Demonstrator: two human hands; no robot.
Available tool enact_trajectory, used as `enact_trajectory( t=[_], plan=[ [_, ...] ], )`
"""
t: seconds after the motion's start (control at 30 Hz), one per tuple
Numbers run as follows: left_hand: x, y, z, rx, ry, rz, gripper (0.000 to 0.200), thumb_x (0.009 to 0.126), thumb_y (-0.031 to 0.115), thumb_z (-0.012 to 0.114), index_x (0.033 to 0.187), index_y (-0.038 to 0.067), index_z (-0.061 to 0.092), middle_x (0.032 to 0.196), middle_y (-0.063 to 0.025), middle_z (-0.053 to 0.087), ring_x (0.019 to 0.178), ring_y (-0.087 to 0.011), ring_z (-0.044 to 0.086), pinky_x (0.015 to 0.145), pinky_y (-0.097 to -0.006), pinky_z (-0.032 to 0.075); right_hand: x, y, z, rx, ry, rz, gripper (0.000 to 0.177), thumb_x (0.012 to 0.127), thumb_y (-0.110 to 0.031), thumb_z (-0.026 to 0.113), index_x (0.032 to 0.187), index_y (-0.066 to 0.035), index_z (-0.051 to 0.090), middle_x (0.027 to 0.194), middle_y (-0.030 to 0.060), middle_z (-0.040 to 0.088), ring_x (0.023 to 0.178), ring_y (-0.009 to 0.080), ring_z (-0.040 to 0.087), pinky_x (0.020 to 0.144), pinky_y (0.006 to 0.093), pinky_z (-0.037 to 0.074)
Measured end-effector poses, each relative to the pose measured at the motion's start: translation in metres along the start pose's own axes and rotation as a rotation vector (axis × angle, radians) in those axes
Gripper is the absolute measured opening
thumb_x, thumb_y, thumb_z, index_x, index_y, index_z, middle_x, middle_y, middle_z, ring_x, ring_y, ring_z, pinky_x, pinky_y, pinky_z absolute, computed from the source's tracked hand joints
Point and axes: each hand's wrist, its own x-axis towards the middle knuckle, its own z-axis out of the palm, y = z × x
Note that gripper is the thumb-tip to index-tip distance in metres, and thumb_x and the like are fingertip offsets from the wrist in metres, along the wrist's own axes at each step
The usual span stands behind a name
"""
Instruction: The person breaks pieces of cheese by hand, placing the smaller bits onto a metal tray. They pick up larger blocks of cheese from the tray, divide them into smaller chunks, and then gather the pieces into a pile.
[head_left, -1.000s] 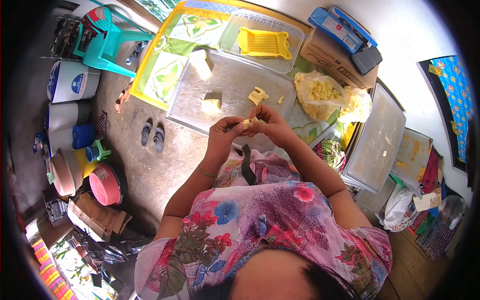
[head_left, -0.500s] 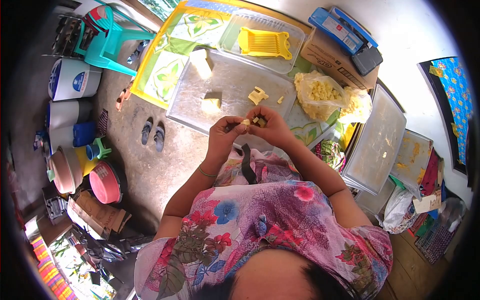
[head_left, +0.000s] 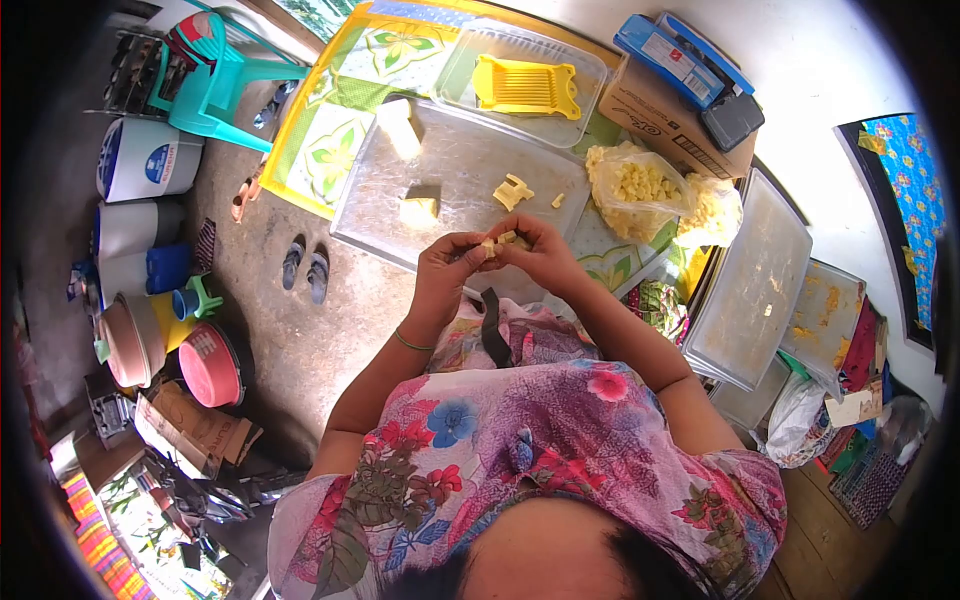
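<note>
My left hand [head_left: 447, 268] and my right hand [head_left: 541, 257] meet at the near edge of a metal tray [head_left: 470, 165]. Each pinches a pale yellow, dough-like piece [head_left: 489, 246] between thumb and fingers, the fingertips nearly touching; the fingers partly hide it. Just beyond my right hand lie a notched pale yellow piece [head_left: 513, 191] and a small sliver [head_left: 558, 201]. A pale block [head_left: 419, 212] sits on the tray ahead of my left hand, and a taller pale block [head_left: 399, 128] stands farther back.
A yellow ridged board [head_left: 527, 86] lies in a clear plastic tray [head_left: 455, 88] at the back. To the right are an open bag of yellow chunks [head_left: 645, 187], a cardboard box [head_left: 672, 118] and stacked metal trays [head_left: 755, 275]. A teal chair [head_left: 215, 90] stands at the left.
My fingers have shifted slightly around the pale yellow piece, and more of it shows between them. The pieces on the tray lie as before.
</note>
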Motion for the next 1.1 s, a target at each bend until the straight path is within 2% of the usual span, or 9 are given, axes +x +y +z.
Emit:
enact_trajectory(
  t=[0.2,0.47,0.57,0.67,0.77,0.87,0.97,1.07,1.1],
  plan=[
    [0.008,-0.018,-0.011,0.113,0.089,0.043,0.017,0.083,0.001,0.063,0.098,-0.005,0.059,0.088,-0.0119,0.064,0.078,-0.0175,0.063,0.074,-0.0284,0.054,-0.001,0.006,-0.001,-0.168,0.019,-0.035,0.022,0.080,-0.006,0.064,0.101,0.000,0.059,0.088,0.0045,0.062,0.083,0.0102,0.060,0.073,0.0250,0.049],
    [0.037,-0.054,-0.021,0.300,0.090,-0.088,0.021,0.084,0.006,0.062,0.101,-0.006,0.061,0.090,-0.0112,0.065,0.079,-0.0150,0.063,0.074,-0.0251,0.053,0.013,0.064,-0.019,-0.465,0.211,-0.055,0.022,0.076,-0.011,0.068,0.094,-0.001,0.060,0.089,0.0119,0.064,0.079,0.0178,0.062,0.070,0.0297,0.049],
    [0.060,-0.092,-0.043,0.475,0.077,-0.065,0.021,0.084,0.005,0.060,0.102,-0.006,0.062,0.094,-0.0120,0.066,0.082,-0.0154,0.063,0.076,-0.0263,0.052,0.024,0.094,-0.034,-0.486,0.215,0.004,0.022,0.079,-0.011,0.068,0.097,-0.001,0.060,0.087,0.0100,0.063,0.080,0.0157,0.061,0.070,0.0286,0.048],
    [0.073,-0.103,-0.049,0.738,0.047,-0.001,0.024,0.081,0.004,0.058,0.103,-0.004,0.063,0.100,-0.0130,0.066,0.086,-0.0169,0.064,0.078,-0.0277,0.051,0.033,0.098,-0.045,-0.819,0.185,-0.116,0.025,0.076,-0.010,0.067,0.099,-0.002,0.060,0.093,0.0133,0.062,0.088,0.0256,0.060,0.076,0.0337,0.047],
    [0.077,-0.112,-0.051,0.796,0.064,0.078,0.027,0.079,0.005,0.057,0.104,-0.002,0.064,0.105,-0.0144,0.065,0.091,-0.0192,0.064,0.082,-0.0288,0.049,0.040,0.086,-0.055,-0.935,0.240,-0.202,0.027,0.074,-0.010,0.065,0.099,-0.003,0.061,0.097,0.0141,0.060,0.093,0.0332,0.056,0.081,0.0387,0.044],
    [0.078,-0.119,-0.054,0.885,0.055,0.253,0.028,0.079,0.008,0.059,0.104,0.000,0.064,0.105,-0.0149,0.065,0.097,-0.0201,0.063,0.085,-0.0295,0.048,0.056,0.079,-0.075,-1.049,0.388,-0.303,0.030,0.073,-0.011,0.063,0.103,-0.007,0.060,0.096,0.0147,0.060,0.091,0.0325,0.055,0.083,0.0416,0.041],
    [0.073,-0.109,-0.051,0.887,0.090,0.218,0.027,0.078,0.011,0.060,0.103,0.002,0.065,0.104,-0.0136,0.065,0.100,-0.0215,0.061,0.088,-0.0306,0.046,0.066,0.068,-0.082,-1.287,0.464,-0.275,0.040,0.071,-0.008,0.064,0.110,-0.009,0.056,0.094,0.0130,0.060,0.087,0.0311,0.057,0.079,0.0408,0.044],
    [0.066,-0.092,-0.044,0.919,0.103,0.150,0.027,0.078,0.013,0.061,0.104,0.005,0.065,0.103,-0.0127,0.066,0.101,-0.0235,0.061,0.091,-0.0315,0.045,0.076,0.072,-0.095,-1.238,0.355,-0.025,0.049,0.069,-0.008,0.065,0.116,-0.013,0.052,0.097,0.0131,0.061,0.089,0.0289,0.057,0.081,0.0415,0.043],
    [0.066,-0.092,-0.047,0.943,0.098,0.151,0.031,0.079,0.015,0.061,0.109,0.007,0.064,0.104,-0.0132,0.065,0.101,-0.0255,0.061,0.093,-0.0315,0.043,0.078,0.069,-0.097,-1.168,0.314,0.079,0.055,0.068,-0.013,0.069,0.120,-0.013,0.051,0.104,0.0138,0.061,0.099,0.0284,0.054,0.086,0.0426,0.041]
  ],
)
